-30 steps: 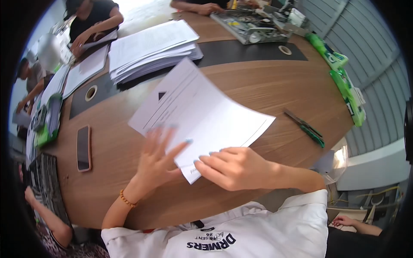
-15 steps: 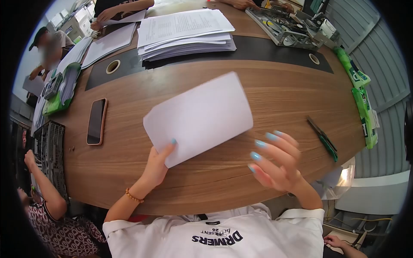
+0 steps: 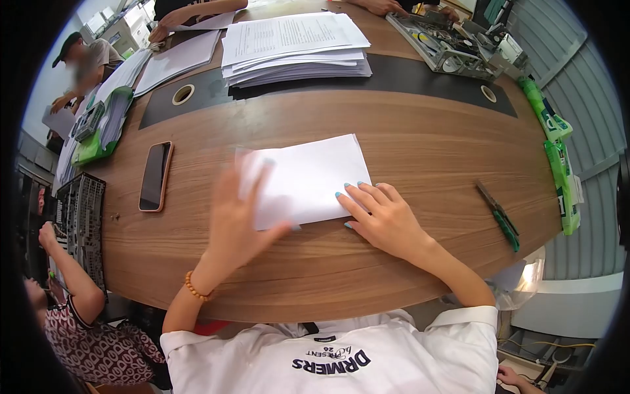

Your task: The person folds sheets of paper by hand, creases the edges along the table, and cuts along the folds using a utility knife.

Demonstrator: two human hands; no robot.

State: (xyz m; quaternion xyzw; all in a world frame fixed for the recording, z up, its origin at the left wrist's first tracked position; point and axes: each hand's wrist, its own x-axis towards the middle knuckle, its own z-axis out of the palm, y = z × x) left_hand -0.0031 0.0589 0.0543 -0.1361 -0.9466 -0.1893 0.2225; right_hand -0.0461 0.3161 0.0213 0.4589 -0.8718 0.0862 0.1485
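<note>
A folded white sheet of paper (image 3: 312, 177) lies on the wooden table in front of me. My right hand (image 3: 380, 213) rests flat on its lower right corner, fingers spread and blue nails showing. Over the paper's left end is my left hand (image 3: 239, 210), smeared by motion, its thumb and fingers apart; whether it touches the sheet I cannot tell. A beaded bracelet (image 3: 195, 287) circles my left wrist.
A tall paper stack (image 3: 295, 52) stands at the back. A phone (image 3: 156, 177) lies left, green-handled scissors (image 3: 500, 220) right. An opened metal device (image 3: 453, 46) sits back right, a black crate (image 3: 82, 230) at the left edge. Other people sit around the table.
The paper, held up in my left hand before, now lies on the table. My right hand has come down onto its right corner. My left hand has let go and opened over its left end.
</note>
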